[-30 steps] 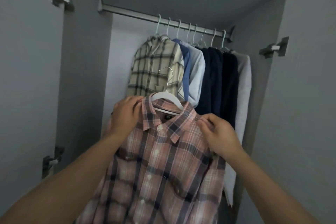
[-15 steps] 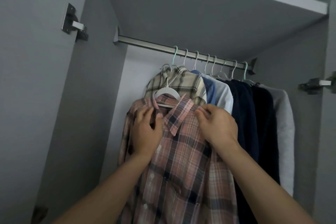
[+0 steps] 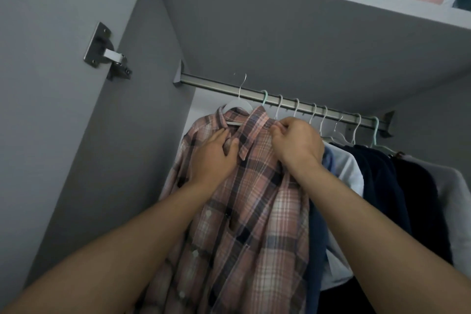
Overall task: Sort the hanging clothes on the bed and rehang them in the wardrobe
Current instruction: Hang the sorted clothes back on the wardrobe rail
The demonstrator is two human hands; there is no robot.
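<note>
Under one rail [image 3: 293,103], two hands grip one plaid shirt [image 3: 254,211]; roughly eight hangers.

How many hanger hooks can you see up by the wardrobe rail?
9: eight hooked along the grey metal rail, from the mint-green hook to another mint one, plus the pink plaid shirt's wire hook, raised above it. Clothes may hide more.

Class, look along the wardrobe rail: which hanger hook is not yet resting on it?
The thin metal hook of the white hanger carrying the pink plaid shirt, leftmost. Its curve rises above the rail; the others loop over it.
</note>
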